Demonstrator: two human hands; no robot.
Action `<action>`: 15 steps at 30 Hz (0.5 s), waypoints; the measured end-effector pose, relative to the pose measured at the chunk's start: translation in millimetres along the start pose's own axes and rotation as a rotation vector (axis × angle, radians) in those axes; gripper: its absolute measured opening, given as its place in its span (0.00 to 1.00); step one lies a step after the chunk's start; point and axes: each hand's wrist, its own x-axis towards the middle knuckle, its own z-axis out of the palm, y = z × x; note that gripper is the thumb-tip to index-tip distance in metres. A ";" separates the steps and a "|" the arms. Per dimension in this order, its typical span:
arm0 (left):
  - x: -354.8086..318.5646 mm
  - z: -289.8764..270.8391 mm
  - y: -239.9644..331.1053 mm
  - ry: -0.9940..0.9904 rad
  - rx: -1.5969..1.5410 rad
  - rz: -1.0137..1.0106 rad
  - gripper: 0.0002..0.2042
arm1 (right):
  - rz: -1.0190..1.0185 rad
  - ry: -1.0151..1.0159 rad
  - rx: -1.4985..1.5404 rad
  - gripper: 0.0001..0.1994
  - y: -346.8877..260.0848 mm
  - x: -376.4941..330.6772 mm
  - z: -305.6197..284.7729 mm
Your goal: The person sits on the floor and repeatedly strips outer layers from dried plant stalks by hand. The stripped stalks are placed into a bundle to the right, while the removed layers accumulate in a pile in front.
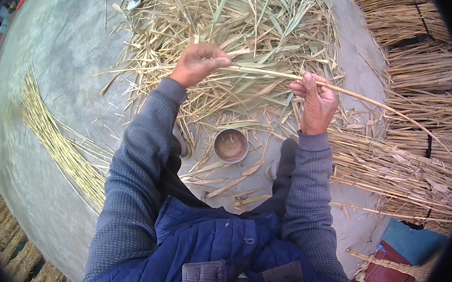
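A long, thin reed stalk [360, 95] stretches between my two hands and bends down to the right past the right one. My left hand [199, 63] is closed, pinching its leafy left part. My right hand [317, 99] is also closed, with the thumb pressed along the stalk and the fingers curled beneath it. Loose dry and greenish leaves [258, 23] lie heaped on the floor under and beyond my hands. Between my feet, nearer than the heap, stands a small round bowl [231, 146] with a brownish inside.
Stripped thin stalks [63, 146] lie in a sheaf on the concrete floor [76, 52] at the left. Tied reed bundles [414, 63] line the right side, with loose reeds [386, 163] nearer me. More bundles [28, 263] lie lower left. A dark red object [388, 269] sits lower right.
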 end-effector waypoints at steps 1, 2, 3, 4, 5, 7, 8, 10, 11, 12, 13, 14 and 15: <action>0.0 -9.3 0.1 0.027 0.034 -0.078 0.08 | 0.014 0.002 0.004 0.10 0.4 0.7 -0.5; 1.9 -15.5 0.6 0.108 0.058 -0.112 0.11 | 0.030 0.003 0.006 0.10 0.8 1.5 -1.5; 1.4 -26.3 2.8 0.178 0.538 -0.067 0.13 | 0.036 0.004 0.015 0.10 1.7 2.2 -2.0; 1.6 -34.9 6.2 0.247 1.027 -0.006 0.15 | 0.033 -0.009 0.011 0.11 3.4 2.4 -1.3; 2.5 -35.6 8.6 0.281 1.133 0.001 0.17 | 0.019 -0.021 0.011 0.11 5.7 2.4 0.3; 4.2 -28.2 16.1 0.336 1.339 -0.038 0.22 | 0.023 -0.048 0.015 0.12 9.3 1.7 3.4; 5.1 -19.2 20.0 0.331 1.287 0.081 0.24 | 0.040 -0.061 0.018 0.12 11.9 0.0 7.0; 9.3 10.2 27.2 0.279 0.968 0.426 0.22 | 0.069 -0.093 0.029 0.12 16.2 -3.8 14.1; 9.2 26.2 30.8 0.137 0.805 0.471 0.20 | 0.083 -0.115 0.041 0.12 18.8 -5.6 19.3; 8.3 40.1 33.1 -0.003 0.644 0.512 0.19 | 0.072 -0.163 0.068 0.12 20.7 -7.1 23.8; 9.2 51.2 34.1 -0.038 0.691 0.621 0.13 | 0.071 -0.187 0.059 0.12 22.0 -8.1 27.2; 9.9 53.7 33.7 -0.036 0.740 0.551 0.12 | 0.103 -0.167 0.048 0.12 21.2 -7.7 27.1; 9.8 51.9 32.5 -0.044 0.790 0.503 0.10 | 0.108 -0.169 0.057 0.12 20.0 -6.9 26.0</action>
